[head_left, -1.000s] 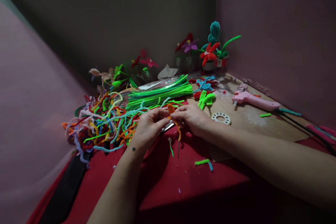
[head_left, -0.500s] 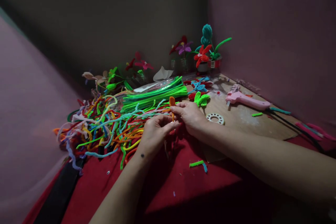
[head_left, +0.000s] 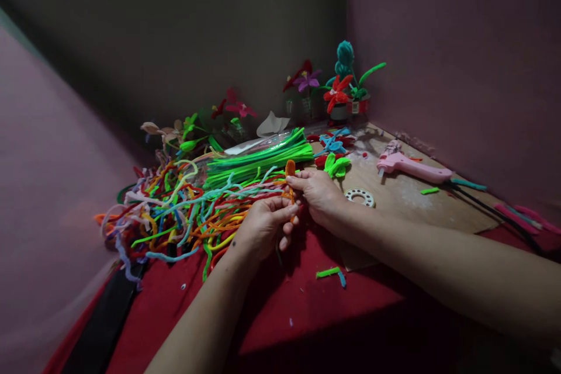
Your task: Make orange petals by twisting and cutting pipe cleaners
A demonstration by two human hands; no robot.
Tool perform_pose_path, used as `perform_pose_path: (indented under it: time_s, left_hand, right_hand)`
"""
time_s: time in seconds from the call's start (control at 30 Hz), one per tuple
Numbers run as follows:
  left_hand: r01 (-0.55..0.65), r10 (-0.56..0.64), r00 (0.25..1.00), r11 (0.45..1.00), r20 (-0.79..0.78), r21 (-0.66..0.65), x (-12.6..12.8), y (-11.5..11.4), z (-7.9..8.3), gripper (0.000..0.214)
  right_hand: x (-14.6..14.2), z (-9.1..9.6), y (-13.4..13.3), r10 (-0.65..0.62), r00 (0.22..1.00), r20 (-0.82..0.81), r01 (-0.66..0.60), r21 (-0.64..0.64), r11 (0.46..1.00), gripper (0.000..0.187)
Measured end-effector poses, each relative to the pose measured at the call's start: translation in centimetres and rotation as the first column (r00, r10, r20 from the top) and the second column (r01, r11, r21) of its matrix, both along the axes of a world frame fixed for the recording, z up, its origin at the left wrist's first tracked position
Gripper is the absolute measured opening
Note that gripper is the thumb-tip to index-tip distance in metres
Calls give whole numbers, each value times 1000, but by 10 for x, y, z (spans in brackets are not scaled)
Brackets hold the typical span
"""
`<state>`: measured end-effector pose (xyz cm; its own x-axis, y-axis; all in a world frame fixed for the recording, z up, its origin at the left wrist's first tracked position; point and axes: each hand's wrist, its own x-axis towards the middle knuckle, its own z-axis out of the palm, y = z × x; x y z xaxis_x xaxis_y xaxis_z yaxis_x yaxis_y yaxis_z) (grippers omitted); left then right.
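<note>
"What are you holding?"

"An orange pipe-cleaner piece (head_left: pixel 290 168), up over the red-covered tabletop (head_left: pixel 280 327), its rounded top standing nearly upright."

"And how do you have it?"

"My right grip (head_left: pixel 322 196) is pinched on it just below that top. My left grip (head_left: pixel 267 225) is pinched lower, on the thin orange stem."

"Is it awkward to handle?"

"I'd say not: very light, fuzzy, hardly slippery, soft outside and probably bendy wire within. A hard squeeze could flatten the broad top, so I'd take hold at the narrow part."

"What's around it?"

"A tangle of pipe cleaners (head_left: pixel 188 210) to the left, a green pipe-cleaner bundle (head_left: pixel 260 160) on the far side, a white ring with holes (head_left: pixel 369 198) to the right, and a pink glue gun (head_left: pixel 416 168) farther right."
</note>
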<state>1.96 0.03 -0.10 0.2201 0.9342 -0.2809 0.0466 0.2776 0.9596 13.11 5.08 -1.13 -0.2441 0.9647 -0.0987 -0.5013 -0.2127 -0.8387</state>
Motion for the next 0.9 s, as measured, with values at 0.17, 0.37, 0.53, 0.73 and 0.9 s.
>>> perform_pose_path:
  time_s: [0.17,0.37,0.53,0.73,0.9]
  left_hand:
    - [-189,245,947,948,-207,257,2,-1,8,24]
    - [-198,231,960,959,-159,201,3,-1,5,20]
    - [-203,236,968,937,-89,284,-1,2,4,26]
    - [-314,384,914,872,-127,375,-1,-1,9,17]
    - [-290,365,918,883,-153,369,-5,-2,12,16]
  right_hand:
    - [0,0,-1,2,1000,-28,-2,13,1000,17]
    - [-2,1,-7,47,999,-1,-47,-20,999,16]
    - [-1,0,-7,67,998,7,-67,-6,998,17]
    - [-1,2,-8,167,985,-39,-168,-21,986,15]
    - [0,3,-6,221,974,-54,-225,-80,971,26]
